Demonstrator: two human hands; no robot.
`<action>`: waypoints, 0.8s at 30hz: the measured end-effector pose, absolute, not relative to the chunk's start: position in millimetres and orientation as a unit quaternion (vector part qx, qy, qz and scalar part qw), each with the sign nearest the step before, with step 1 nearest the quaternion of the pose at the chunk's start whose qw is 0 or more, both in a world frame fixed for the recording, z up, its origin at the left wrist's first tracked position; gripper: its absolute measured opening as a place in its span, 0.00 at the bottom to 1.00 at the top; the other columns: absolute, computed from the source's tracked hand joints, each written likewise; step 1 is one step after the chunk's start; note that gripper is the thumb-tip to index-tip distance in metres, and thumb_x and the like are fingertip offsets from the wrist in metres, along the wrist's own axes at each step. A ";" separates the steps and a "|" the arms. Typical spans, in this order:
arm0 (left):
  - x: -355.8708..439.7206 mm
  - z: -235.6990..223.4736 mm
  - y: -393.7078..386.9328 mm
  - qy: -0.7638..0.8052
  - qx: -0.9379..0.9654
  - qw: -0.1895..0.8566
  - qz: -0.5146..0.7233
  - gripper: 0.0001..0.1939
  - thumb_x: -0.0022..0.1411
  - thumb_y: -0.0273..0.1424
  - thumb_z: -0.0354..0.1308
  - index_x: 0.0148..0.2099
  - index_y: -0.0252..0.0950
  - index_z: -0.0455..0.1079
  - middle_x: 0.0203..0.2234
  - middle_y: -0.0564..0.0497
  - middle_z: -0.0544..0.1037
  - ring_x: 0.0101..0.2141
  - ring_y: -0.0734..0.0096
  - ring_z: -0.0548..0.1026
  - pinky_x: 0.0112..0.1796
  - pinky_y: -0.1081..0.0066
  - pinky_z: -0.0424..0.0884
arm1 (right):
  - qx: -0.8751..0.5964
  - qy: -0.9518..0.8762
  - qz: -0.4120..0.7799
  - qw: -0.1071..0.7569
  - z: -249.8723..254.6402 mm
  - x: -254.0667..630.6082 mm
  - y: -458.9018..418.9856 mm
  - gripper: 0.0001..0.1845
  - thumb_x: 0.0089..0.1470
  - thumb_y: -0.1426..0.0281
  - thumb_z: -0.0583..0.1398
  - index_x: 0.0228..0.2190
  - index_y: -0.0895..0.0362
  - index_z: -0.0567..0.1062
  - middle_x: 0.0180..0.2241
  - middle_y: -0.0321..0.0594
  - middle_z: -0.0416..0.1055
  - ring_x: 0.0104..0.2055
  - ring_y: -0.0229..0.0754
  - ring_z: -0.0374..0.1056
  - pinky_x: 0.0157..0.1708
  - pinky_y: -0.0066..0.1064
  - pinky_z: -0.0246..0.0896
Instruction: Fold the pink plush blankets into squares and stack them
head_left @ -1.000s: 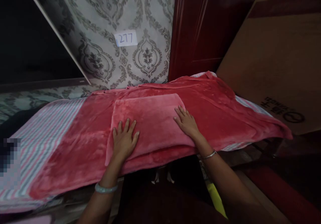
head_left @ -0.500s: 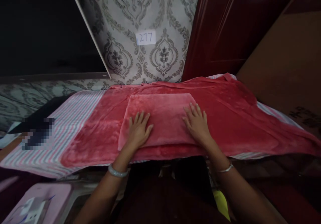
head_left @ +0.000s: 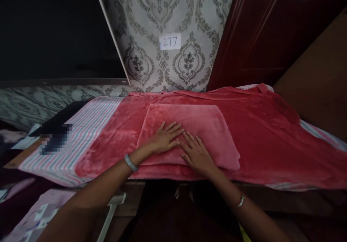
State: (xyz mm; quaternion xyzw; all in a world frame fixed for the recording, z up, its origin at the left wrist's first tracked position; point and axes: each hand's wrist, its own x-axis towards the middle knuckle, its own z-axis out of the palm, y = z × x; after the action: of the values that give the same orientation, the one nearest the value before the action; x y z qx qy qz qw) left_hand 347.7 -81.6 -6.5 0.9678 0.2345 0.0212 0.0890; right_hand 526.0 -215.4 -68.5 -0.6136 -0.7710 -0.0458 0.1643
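A folded pink plush cloth [head_left: 189,117] lies flat on a larger red plush blanket [head_left: 260,137]. My left hand [head_left: 166,138] rests palm down on the folded cloth, fingers spread and pointing right. Just beside it, my right hand [head_left: 197,153] also lies flat on the cloth, its fingers pointing up and left. The fingertips of both hands nearly meet at the cloth's middle; whether they touch I cannot tell. Neither hand grips anything. Each wrist wears a bracelet.
Under the blanket a striped sheet [head_left: 100,113] shows at the left. A dark screen [head_left: 59,32] stands behind on the left, and patterned wallpaper bears a paper marked 277 [head_left: 170,41]. A dark red door-like panel [head_left: 260,35] and a brown board [head_left: 322,64] stand at the right.
My hands have come together from the cloth's left and right sides to its middle. The view has shifted slightly left, so the scene sits farther right.
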 end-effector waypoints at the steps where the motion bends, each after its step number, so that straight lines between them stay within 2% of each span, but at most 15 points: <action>1: 348.8 -5.2 -67.7 0.242 0.967 0.079 0.024 0.30 0.73 0.45 0.49 0.74 0.54 0.52 0.73 0.52 0.55 0.74 0.64 0.46 0.70 0.46 0.34 | -0.614 -0.771 -0.047 0.163 -68.9 526.1 -215.6 0.30 0.69 0.61 0.53 0.69 0.49 0.63 0.73 0.49 0.50 0.75 0.54 0.45 0.70 0.57 0.43; 4: 354.8 -2.6 -20.6 0.276 0.959 0.049 0.033 0.30 0.73 0.45 0.48 0.74 0.52 0.54 0.73 0.51 0.55 0.73 0.61 0.47 0.70 0.44 0.36 | -0.617 -0.769 -0.050 0.161 -68.8 525.4 -215.3 0.31 0.69 0.62 0.53 0.70 0.49 0.61 0.73 0.48 0.51 0.75 0.53 0.45 0.70 0.56 0.44; 7: 362.3 -4.4 18.3 0.351 0.935 0.033 0.034 0.32 0.74 0.47 0.45 0.75 0.46 0.52 0.74 0.47 0.52 0.73 0.55 0.47 0.69 0.41 0.37 | -0.616 -0.769 -0.051 0.160 -70.7 524.2 -215.2 0.31 0.68 0.62 0.54 0.70 0.48 0.61 0.73 0.48 0.51 0.75 0.53 0.45 0.70 0.54 0.46; 11: 369.2 -13.1 32.7 0.422 0.905 0.006 0.047 0.35 0.73 0.49 0.44 0.76 0.43 0.50 0.74 0.43 0.52 0.73 0.48 0.50 0.68 0.38 0.41 | -0.620 -0.768 -0.035 0.157 -67.3 525.8 -216.5 0.31 0.68 0.61 0.55 0.69 0.47 0.62 0.73 0.47 0.52 0.74 0.53 0.47 0.69 0.53 0.47; 13: 370.4 -16.6 28.3 0.427 0.903 -0.007 0.055 0.34 0.73 0.49 0.43 0.76 0.43 0.51 0.73 0.43 0.55 0.72 0.48 0.50 0.68 0.38 0.41 | -0.619 -0.771 -0.004 0.152 -54.7 529.4 -214.6 0.30 0.67 0.60 0.56 0.68 0.48 0.64 0.71 0.47 0.55 0.73 0.53 0.51 0.68 0.52 0.51; 16: 370.3 -17.7 21.5 0.428 0.902 -0.014 0.054 0.34 0.73 0.48 0.42 0.76 0.42 0.51 0.73 0.43 0.56 0.72 0.48 0.51 0.68 0.39 0.41 | -0.618 -0.769 0.059 0.155 -22.3 534.7 -198.9 0.27 0.69 0.62 0.52 0.66 0.51 0.68 0.65 0.46 0.67 0.66 0.50 0.64 0.64 0.46 0.59; 18: 369.7 -17.0 20.2 0.428 0.902 -0.019 0.057 0.34 0.74 0.48 0.42 0.76 0.42 0.52 0.73 0.44 0.56 0.72 0.48 0.52 0.68 0.39 0.42 | -0.621 -0.762 0.072 0.166 -1.6 534.5 -177.5 0.27 0.70 0.63 0.50 0.66 0.54 0.68 0.62 0.47 0.70 0.62 0.49 0.68 0.64 0.45 0.60; 19: 369.3 -16.6 20.5 0.427 0.902 -0.021 0.059 0.33 0.74 0.47 0.42 0.76 0.43 0.52 0.73 0.44 0.55 0.72 0.48 0.52 0.69 0.39 0.42 | -0.621 -0.763 0.066 0.168 5.4 532.9 -164.2 0.28 0.70 0.62 0.50 0.67 0.54 0.66 0.64 0.47 0.68 0.64 0.50 0.66 0.65 0.46 0.58; 22: 367.8 -16.7 23.2 0.426 0.903 -0.017 0.063 0.34 0.74 0.47 0.42 0.76 0.44 0.50 0.74 0.45 0.54 0.72 0.49 0.51 0.69 0.40 0.42 | -0.620 -0.771 0.034 0.145 8.5 527.5 -123.8 0.32 0.69 0.59 0.52 0.70 0.53 0.60 0.72 0.47 0.55 0.73 0.53 0.50 0.71 0.54 0.44; 24: 366.3 -17.8 25.5 0.426 0.902 -0.003 0.067 0.35 0.73 0.47 0.42 0.77 0.44 0.48 0.74 0.45 0.53 0.73 0.50 0.50 0.69 0.40 0.41 | -0.629 -0.769 0.022 0.115 -0.8 530.4 -103.8 0.33 0.69 0.57 0.52 0.71 0.50 0.58 0.73 0.45 0.50 0.75 0.54 0.43 0.71 0.59 0.36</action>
State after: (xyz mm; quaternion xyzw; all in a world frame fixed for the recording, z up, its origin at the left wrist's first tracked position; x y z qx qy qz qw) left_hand 366.3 25.5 -17.8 0.9023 0.4258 0.0674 -0.0032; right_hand 530.4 -103.8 -0.8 -0.6288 -0.7687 0.0225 0.1150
